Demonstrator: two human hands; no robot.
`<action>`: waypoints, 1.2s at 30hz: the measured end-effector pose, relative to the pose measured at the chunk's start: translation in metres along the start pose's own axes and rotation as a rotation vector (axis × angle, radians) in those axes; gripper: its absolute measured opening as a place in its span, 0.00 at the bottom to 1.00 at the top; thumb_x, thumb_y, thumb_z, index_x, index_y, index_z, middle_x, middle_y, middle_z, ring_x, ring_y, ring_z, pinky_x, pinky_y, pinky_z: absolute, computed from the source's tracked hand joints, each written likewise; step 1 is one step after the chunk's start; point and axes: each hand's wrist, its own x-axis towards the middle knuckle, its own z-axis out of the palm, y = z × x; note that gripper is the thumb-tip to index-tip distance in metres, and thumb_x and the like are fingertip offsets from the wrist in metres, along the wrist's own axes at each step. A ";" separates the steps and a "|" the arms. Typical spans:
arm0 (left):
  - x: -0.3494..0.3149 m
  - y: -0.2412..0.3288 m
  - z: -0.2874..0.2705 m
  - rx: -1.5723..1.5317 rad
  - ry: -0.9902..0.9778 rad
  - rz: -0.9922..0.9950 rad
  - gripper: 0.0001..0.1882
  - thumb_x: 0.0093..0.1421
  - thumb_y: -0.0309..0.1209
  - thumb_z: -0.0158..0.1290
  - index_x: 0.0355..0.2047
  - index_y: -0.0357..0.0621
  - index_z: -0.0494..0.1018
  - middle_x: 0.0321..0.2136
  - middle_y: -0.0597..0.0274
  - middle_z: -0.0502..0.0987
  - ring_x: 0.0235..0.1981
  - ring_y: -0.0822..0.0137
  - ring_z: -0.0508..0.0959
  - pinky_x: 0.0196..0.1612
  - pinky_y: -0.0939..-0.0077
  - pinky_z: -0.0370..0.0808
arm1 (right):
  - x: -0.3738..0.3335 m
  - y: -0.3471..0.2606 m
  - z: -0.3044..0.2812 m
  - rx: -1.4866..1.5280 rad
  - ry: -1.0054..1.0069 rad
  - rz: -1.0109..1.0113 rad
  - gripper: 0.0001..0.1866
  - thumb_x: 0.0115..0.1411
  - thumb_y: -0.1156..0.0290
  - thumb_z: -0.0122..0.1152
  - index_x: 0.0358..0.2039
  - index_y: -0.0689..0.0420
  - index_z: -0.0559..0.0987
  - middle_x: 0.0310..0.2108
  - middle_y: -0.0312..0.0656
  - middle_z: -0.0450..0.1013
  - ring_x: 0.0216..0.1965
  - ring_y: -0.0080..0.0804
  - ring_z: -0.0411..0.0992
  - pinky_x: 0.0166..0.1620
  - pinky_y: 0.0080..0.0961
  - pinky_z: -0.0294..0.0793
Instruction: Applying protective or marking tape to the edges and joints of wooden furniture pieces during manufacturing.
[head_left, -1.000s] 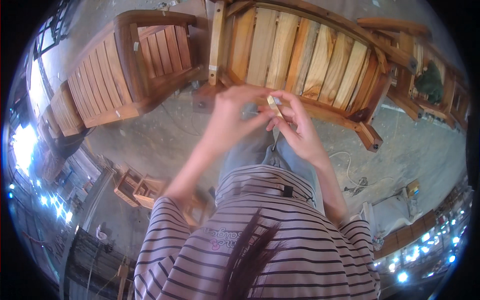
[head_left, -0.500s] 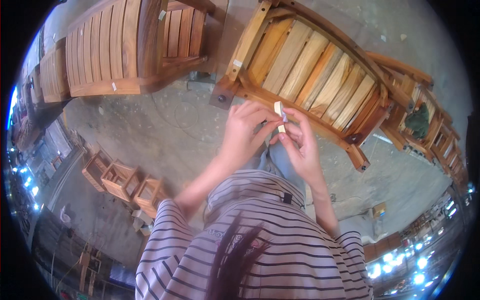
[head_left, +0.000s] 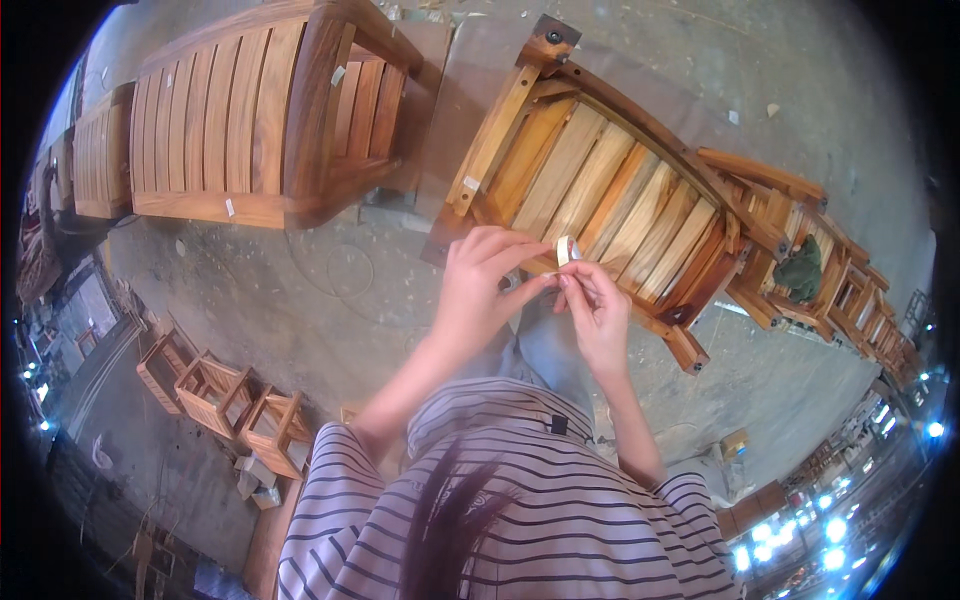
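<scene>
A small cream roll of tape (head_left: 564, 250) is held up in front of my waist, between my two hands. My right hand (head_left: 598, 312) pinches its lower edge with thumb and forefinger. From the other side my left hand (head_left: 478, 290) meets it, index fingertip at the roll and thumb tip close to my right thumb. A small pale bit shows between the thumb tips, too small to make out. Just beyond the hands lies a wooden slatted bench or chair (head_left: 600, 180), tipped over, with the slats facing me and a white label on one rail.
Slatted wooden furniture (head_left: 215, 120) stands at the far left. More wooden chairs (head_left: 835, 270) line the right, with a dark green cloth (head_left: 800, 270) on one. Small wooden stools (head_left: 215, 390) stand on the concrete floor (head_left: 330, 280) at the left.
The roll has turned in my fingers, and its ring shape shows more. My thumbs have come together below it. My view has shifted, moving the furniture in the picture.
</scene>
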 end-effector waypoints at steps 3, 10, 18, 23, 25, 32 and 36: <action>0.005 -0.006 0.002 -0.014 -0.051 -0.015 0.10 0.50 0.29 0.65 0.35 0.46 0.82 0.33 0.65 0.81 0.41 0.62 0.77 0.46 0.68 0.68 | 0.002 -0.004 0.002 0.001 0.006 0.002 0.06 0.67 0.80 0.53 0.43 0.66 0.74 0.33 0.42 0.78 0.26 0.19 0.71 0.32 0.17 0.71; 0.019 -0.004 0.000 0.054 -0.200 0.057 0.09 0.51 0.30 0.64 0.34 0.48 0.82 0.33 0.67 0.81 0.40 0.64 0.77 0.45 0.69 0.65 | 0.007 0.000 0.002 -0.017 0.059 -0.004 0.06 0.64 0.78 0.57 0.41 0.64 0.76 0.30 0.41 0.79 0.26 0.20 0.74 0.30 0.18 0.72; 0.031 -0.005 0.007 0.036 -0.308 0.046 0.10 0.52 0.30 0.64 0.36 0.45 0.82 0.34 0.63 0.82 0.39 0.61 0.78 0.45 0.68 0.68 | 0.006 0.001 -0.001 -0.114 0.118 -0.108 0.07 0.65 0.76 0.57 0.41 0.64 0.76 0.35 0.49 0.78 0.34 0.31 0.79 0.38 0.25 0.76; 0.037 -0.008 0.017 -0.171 -0.455 -0.047 0.09 0.53 0.28 0.63 0.35 0.43 0.82 0.34 0.62 0.82 0.38 0.61 0.78 0.45 0.68 0.69 | 0.002 0.010 -0.011 -0.198 0.177 -0.170 0.07 0.63 0.75 0.58 0.41 0.63 0.76 0.42 0.56 0.77 0.39 0.52 0.79 0.39 0.33 0.77; 0.037 0.000 0.019 -0.079 -0.461 -0.006 0.09 0.52 0.28 0.63 0.35 0.43 0.82 0.33 0.63 0.82 0.37 0.62 0.78 0.45 0.68 0.68 | -0.001 0.013 -0.014 -0.213 0.193 -0.179 0.06 0.64 0.77 0.57 0.40 0.65 0.76 0.37 0.50 0.77 0.36 0.39 0.78 0.37 0.27 0.75; 0.031 0.018 0.038 0.173 -0.428 0.204 0.08 0.46 0.26 0.64 0.29 0.47 0.79 0.31 0.69 0.80 0.36 0.67 0.76 0.42 0.70 0.63 | -0.014 0.014 -0.025 -0.204 0.239 -0.088 0.07 0.62 0.74 0.59 0.41 0.60 0.77 0.34 0.50 0.79 0.35 0.51 0.78 0.34 0.32 0.77; 0.030 0.026 0.052 0.250 -0.409 0.315 0.10 0.42 0.27 0.65 0.27 0.47 0.76 0.28 0.70 0.78 0.36 0.67 0.76 0.40 0.69 0.63 | -0.021 0.012 -0.033 -0.128 0.230 -0.001 0.06 0.62 0.75 0.57 0.39 0.62 0.77 0.30 0.48 0.78 0.31 0.42 0.80 0.30 0.27 0.76</action>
